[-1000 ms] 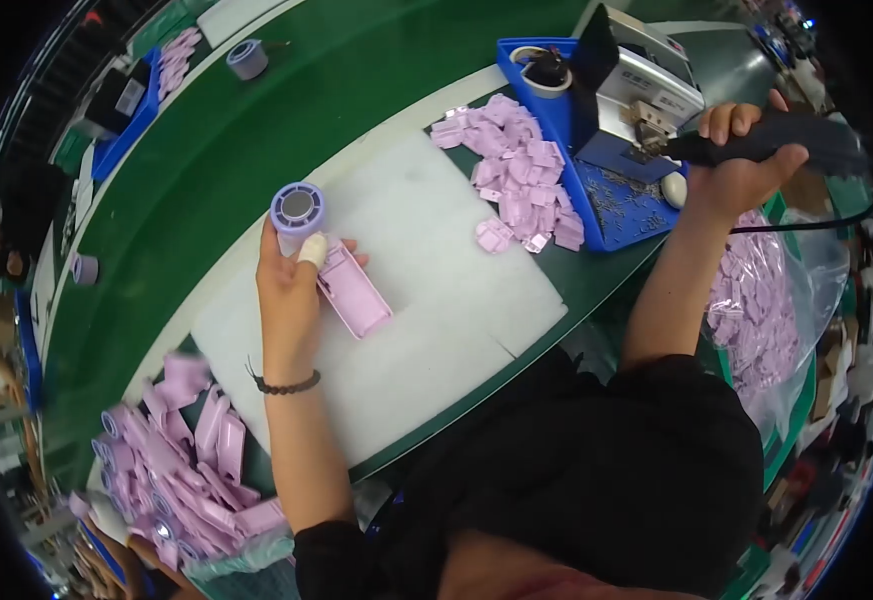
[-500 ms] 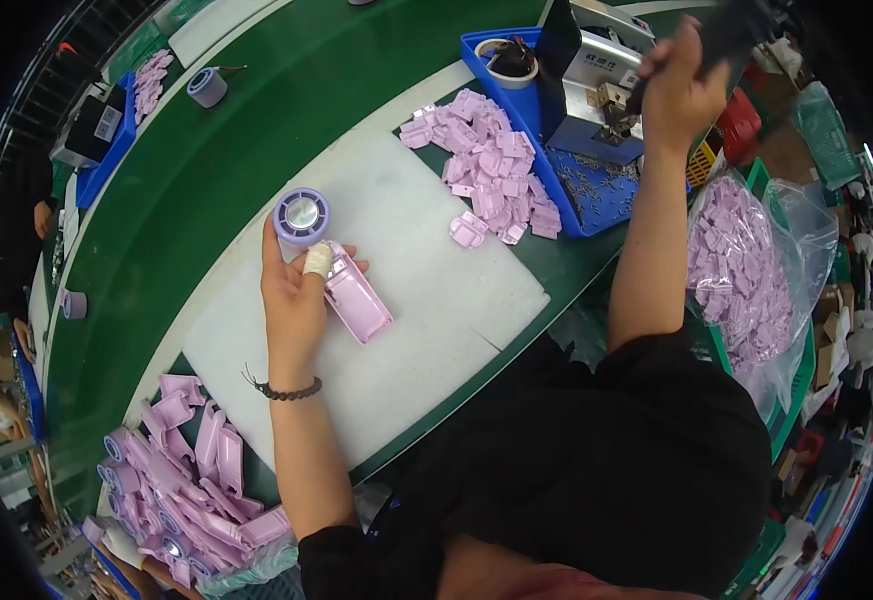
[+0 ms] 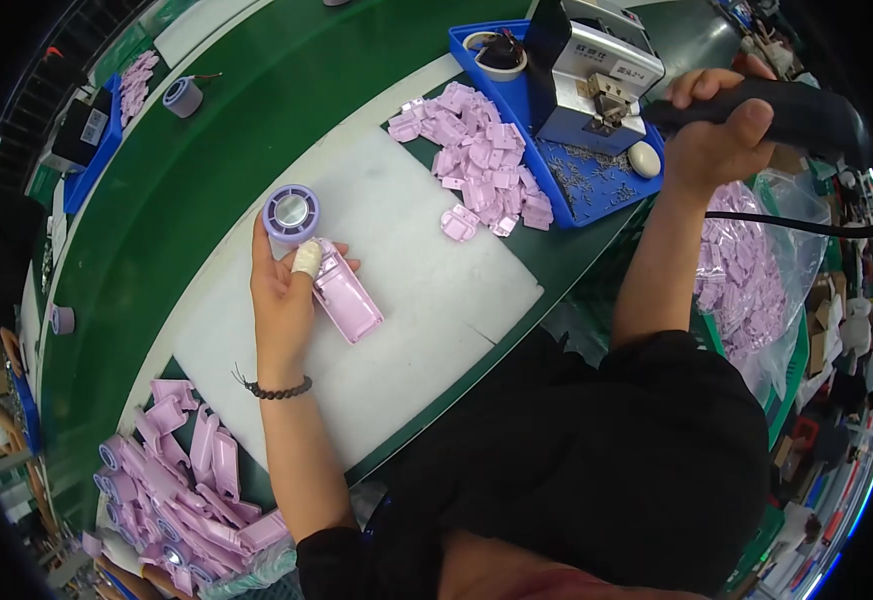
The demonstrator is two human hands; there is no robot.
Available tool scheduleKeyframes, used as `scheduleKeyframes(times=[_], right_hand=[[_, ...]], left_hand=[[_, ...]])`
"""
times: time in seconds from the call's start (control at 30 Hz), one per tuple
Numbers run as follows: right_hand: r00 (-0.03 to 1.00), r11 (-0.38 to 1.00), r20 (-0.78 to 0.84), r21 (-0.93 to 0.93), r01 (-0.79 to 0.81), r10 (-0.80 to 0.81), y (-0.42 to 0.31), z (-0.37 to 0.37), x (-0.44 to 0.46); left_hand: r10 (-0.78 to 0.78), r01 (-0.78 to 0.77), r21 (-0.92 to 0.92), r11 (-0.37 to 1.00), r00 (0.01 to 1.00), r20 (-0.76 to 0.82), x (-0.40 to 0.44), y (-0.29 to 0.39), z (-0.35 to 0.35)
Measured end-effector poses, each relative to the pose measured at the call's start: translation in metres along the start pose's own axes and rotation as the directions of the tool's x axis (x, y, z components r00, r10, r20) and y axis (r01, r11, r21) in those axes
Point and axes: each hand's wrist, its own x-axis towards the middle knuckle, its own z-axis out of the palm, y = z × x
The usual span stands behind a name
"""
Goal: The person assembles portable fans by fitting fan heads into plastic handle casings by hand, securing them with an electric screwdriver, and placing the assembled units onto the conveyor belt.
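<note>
My left hand (image 3: 285, 315) is closed round a pink plastic handle shell (image 3: 352, 305) with a round purple head (image 3: 292, 213), held over the white mat (image 3: 417, 290). The shell's hollow side faces up, and white tape wraps my thumb. My right hand (image 3: 722, 150) grips a black corded electric screwdriver (image 3: 807, 112), roughly level. Its front end is close beside the metal outlet of a screw feeder (image 3: 597, 90); I cannot tell whether they touch. The feeder stands in a blue tray (image 3: 560, 190) strewn with small screws (image 3: 582, 180).
Small pink parts (image 3: 482, 160) are heaped beside the tray. Pink shells with purple heads (image 3: 187, 490) pile up at lower left. A bag of pink pieces (image 3: 742, 270) sits in a green crate at right. Beyond the mat runs a green conveyor (image 3: 227, 140); another person's arm shows at far left.
My right hand has moved right and slightly down, and the screwdriver has swung from pointing upward to nearly level. A white oval object in the tray is now uncovered. My left hand keeps its hold.
</note>
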Motion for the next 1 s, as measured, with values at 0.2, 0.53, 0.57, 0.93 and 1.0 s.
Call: scheduleKeyframes(times=[0.2, 0.53, 0.57, 0.93, 1.0], right_hand=[[0.966, 0.974, -0.191, 0.108, 0.198, -0.175, 0.053, -0.013, 0.045], [0.961, 0.907, -0.058, -0.350, 0.233, -0.270, 0.049, 0.012, 0.024], [0.958, 0.931, -0.087, -0.277, 0.239, -0.272, 0.035, 0.012, 0.019], [0.985, 0.992, -0.170, -0.112, -0.056, 0.036, 0.033, 0.000, 0.006], [0.980, 0.988, -0.189, -0.128, -0.091, 0.066, 0.039, -0.001, 0.009]], left_hand=[[0.025, -0.024, 0.009, 1.000, 0.999, -0.025, -0.003, 0.002, 0.001], [0.012, -0.011, -0.030, 0.999, 0.999, 0.032, 0.000, 0.002, -0.009], [0.006, -0.005, -0.030, 1.000, 0.999, 0.033, 0.000, 0.001, -0.009], [-0.010, 0.012, -0.040, 0.999, 0.999, 0.045, -0.001, 0.000, -0.005], [-0.019, 0.021, -0.040, 0.999, 0.999, 0.046, 0.000, 0.000, -0.004]])
